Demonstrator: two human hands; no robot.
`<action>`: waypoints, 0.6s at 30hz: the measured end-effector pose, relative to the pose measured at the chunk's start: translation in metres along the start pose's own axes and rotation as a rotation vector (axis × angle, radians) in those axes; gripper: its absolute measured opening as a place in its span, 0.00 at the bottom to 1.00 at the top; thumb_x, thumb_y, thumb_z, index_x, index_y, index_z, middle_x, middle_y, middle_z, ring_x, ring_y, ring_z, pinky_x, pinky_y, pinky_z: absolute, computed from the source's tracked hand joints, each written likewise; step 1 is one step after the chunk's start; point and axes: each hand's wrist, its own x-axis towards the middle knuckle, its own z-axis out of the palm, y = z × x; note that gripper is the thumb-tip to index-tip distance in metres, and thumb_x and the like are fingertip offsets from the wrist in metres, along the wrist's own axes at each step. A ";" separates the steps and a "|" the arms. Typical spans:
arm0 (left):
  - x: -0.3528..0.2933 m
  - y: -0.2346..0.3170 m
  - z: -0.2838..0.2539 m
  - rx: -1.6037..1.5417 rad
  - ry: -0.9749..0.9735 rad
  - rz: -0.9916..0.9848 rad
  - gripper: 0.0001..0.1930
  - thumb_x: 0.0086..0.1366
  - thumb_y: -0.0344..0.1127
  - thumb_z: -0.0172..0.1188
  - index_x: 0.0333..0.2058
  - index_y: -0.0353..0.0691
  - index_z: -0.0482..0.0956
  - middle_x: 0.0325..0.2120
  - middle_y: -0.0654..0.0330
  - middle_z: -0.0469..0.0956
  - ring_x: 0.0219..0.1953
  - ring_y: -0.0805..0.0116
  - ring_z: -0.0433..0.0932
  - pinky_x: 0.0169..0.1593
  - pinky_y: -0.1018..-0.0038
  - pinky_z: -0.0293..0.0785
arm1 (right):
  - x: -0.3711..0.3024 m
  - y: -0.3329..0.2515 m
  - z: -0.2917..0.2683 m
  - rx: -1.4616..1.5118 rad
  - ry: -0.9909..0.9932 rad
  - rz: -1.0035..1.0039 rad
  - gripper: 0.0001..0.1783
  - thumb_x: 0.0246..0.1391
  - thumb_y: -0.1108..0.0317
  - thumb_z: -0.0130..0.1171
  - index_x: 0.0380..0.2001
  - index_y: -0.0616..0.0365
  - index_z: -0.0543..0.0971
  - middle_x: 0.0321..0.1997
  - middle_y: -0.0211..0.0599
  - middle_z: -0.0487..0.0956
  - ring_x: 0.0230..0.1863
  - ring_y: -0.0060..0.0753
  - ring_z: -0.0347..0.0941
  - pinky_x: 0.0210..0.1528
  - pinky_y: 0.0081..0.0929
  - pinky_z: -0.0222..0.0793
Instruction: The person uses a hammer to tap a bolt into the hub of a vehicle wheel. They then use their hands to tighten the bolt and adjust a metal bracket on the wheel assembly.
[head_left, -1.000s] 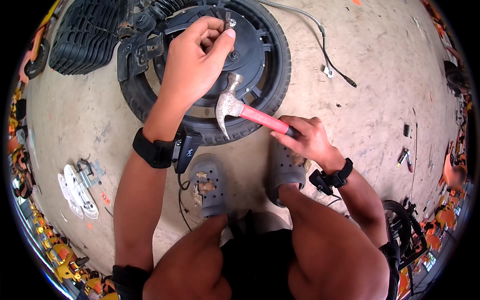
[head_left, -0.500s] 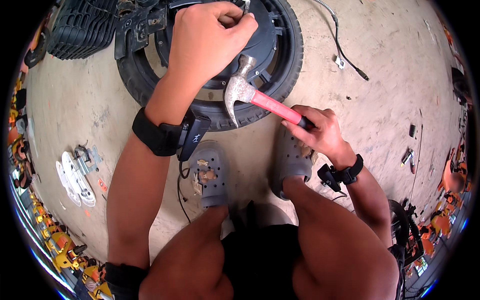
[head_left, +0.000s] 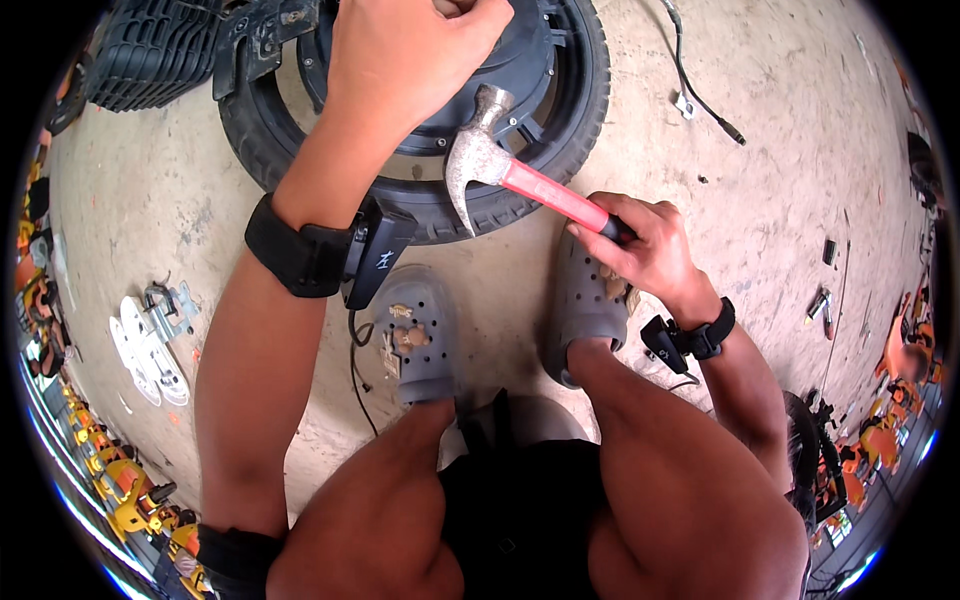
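Note:
My right hand point(head_left: 645, 245) grips a claw hammer point(head_left: 555, 192) by the black end of its red handle. The hammer's worn steel head point(head_left: 478, 155) is over the near side of a black wheel point(head_left: 590, 130) with a knobbly tire and a broad hub, its claw curving down toward me. Over the hub, my left hand point(head_left: 410, 55) is closed, fingers curled at the upper edge of the picture. What it holds is cut off from sight. A dark metal bracket point(head_left: 265, 35) is by the wheel's left side.
A ribbed black casing point(head_left: 155, 55) lies at the far left. A cable point(head_left: 700, 110) with a connector stretches over the concrete at the far right. White plastic parts point(head_left: 145, 350) lie to the left, small tools point(head_left: 820, 305) to the right. My grey clogs point(head_left: 425, 335) are close to the wheel.
The view has shifted slightly, and my left hand now sits higher, partly past the upper edge. The small metal piece seen at its fingers has gone out of sight. The hammer stays in my right hand.

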 end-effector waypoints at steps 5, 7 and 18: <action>0.001 -0.006 0.000 -0.069 -0.027 0.002 0.14 0.65 0.34 0.67 0.26 0.26 0.84 0.17 0.52 0.82 0.17 0.72 0.80 0.25 0.74 0.73 | 0.000 0.000 0.001 0.032 0.005 0.003 0.17 0.51 0.64 0.77 0.41 0.59 0.86 0.24 0.39 0.83 0.19 0.34 0.80 0.24 0.28 0.76; 0.001 -0.008 0.001 -0.068 -0.016 0.020 0.14 0.66 0.34 0.67 0.27 0.26 0.84 0.17 0.52 0.82 0.17 0.72 0.80 0.25 0.74 0.73 | 0.000 0.000 0.001 0.034 0.010 -0.003 0.17 0.51 0.64 0.77 0.41 0.59 0.86 0.24 0.39 0.83 0.19 0.34 0.80 0.24 0.28 0.76; 0.004 -0.019 0.002 0.084 -0.021 0.057 0.18 0.66 0.46 0.68 0.32 0.32 0.87 0.15 0.67 0.75 0.20 0.83 0.69 0.27 0.79 0.66 | -0.003 0.007 -0.001 0.015 0.012 -0.049 0.13 0.52 0.69 0.76 0.40 0.62 0.85 0.22 0.38 0.81 0.19 0.29 0.78 0.24 0.26 0.73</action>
